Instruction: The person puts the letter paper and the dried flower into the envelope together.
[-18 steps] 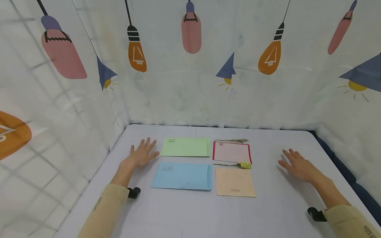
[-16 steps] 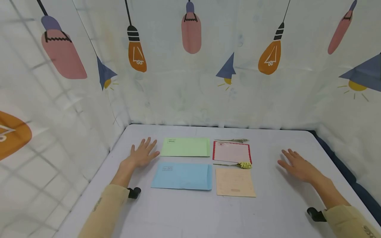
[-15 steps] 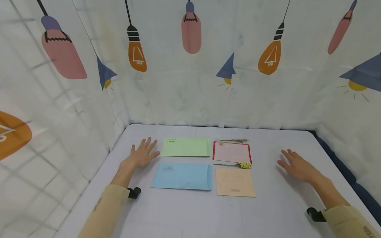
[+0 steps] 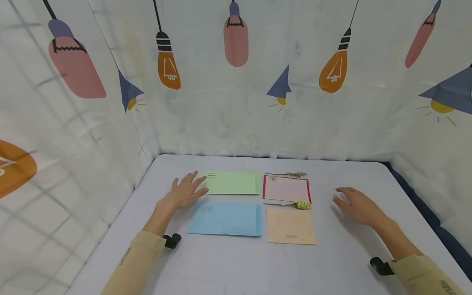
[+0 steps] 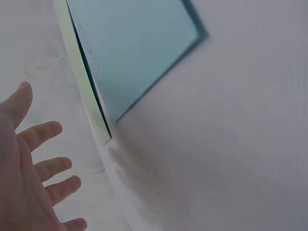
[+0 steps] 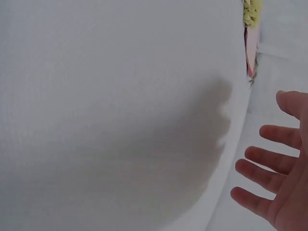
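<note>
My left hand [image 4: 184, 194] has its fingers spread at the left end of a green envelope [image 4: 232, 183], overlapping its edge in the head view; the left wrist view shows the hand raised, holding nothing. Just below it lies a blue envelope [image 4: 225, 220]. To the right is a pinkish card with a red border [image 4: 287, 187]. A dried sprig [image 4: 291, 174] lies along its top edge, and a yellow flower stem [image 4: 302, 205] along its bottom edge. Under that sits a tan square paper [image 4: 291, 227]. My right hand [image 4: 357, 206] hovers right of these papers, fingers loosely extended, nothing in it.
A white-covered table [image 4: 236, 266] carries all the papers. White cloth walls [image 4: 236, 114] printed with lamps and bulbs enclose its back and sides. Dark fabric [image 4: 416, 196] shows beyond the right table edge. A small black camera [image 4: 172, 241] is strapped at the left wrist.
Both hands have moved inward: the left to the right, onto the line of the green envelope's left end, and the right leftward toward the papers. The envelopes, card and flowers stay in place.
</note>
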### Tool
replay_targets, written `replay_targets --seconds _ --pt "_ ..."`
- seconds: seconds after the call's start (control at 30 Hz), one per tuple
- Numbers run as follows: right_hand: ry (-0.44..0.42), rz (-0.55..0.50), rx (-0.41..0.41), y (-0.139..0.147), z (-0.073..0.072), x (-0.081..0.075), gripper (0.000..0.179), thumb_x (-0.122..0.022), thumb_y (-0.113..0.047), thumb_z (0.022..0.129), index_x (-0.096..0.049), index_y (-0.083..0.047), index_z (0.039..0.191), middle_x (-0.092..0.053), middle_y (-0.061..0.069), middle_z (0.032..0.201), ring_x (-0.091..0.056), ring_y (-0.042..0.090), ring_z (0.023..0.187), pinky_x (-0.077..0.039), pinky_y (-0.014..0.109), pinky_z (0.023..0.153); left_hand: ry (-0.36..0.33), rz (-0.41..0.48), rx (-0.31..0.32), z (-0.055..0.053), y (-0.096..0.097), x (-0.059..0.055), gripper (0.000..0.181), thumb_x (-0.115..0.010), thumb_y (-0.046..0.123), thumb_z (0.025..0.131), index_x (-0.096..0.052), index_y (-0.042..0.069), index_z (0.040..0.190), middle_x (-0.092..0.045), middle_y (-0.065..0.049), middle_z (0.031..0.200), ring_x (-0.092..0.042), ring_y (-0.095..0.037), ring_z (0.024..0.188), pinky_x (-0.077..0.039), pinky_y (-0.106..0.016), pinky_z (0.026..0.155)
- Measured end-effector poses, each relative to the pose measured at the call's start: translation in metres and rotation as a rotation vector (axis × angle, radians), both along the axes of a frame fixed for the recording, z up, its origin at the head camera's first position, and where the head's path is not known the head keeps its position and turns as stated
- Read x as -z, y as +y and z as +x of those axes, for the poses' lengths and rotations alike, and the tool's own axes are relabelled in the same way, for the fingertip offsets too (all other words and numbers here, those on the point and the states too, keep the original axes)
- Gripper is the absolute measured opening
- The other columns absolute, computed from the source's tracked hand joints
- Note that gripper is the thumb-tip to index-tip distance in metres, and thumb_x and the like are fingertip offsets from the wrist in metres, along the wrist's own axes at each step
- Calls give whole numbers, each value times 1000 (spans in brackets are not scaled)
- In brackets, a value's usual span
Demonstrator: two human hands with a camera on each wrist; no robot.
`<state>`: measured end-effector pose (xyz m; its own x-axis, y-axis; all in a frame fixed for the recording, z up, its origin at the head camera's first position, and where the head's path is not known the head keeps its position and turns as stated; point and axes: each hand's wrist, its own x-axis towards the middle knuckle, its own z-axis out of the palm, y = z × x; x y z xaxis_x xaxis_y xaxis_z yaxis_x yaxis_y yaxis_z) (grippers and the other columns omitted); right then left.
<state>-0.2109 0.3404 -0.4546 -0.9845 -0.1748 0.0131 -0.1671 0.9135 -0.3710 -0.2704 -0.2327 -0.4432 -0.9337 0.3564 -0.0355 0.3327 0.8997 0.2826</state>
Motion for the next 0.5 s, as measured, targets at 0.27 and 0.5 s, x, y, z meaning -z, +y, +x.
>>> replay_targets --seconds 0.27,0.5 --pt "36 -16 -35 -16 -4 -1 45 -64 -27 103 -61 7 133 -59 31 132 -55 49 121 -46 64 96 13 -3 43 1 14 -1 64 -47 51 107 -45 9 156 -28 -26 162 -29 -47 146 -15 -74 111" --pt "106 -51 -57 -29 -6 -5 33 -67 -20 101 -68 4 123 -70 18 113 -65 36 102 -55 54 84 62 9 95 5 23 -4 60 -52 46 107 -50 7 153 -34 -27 159 -35 -47 143 -25 -72 108"
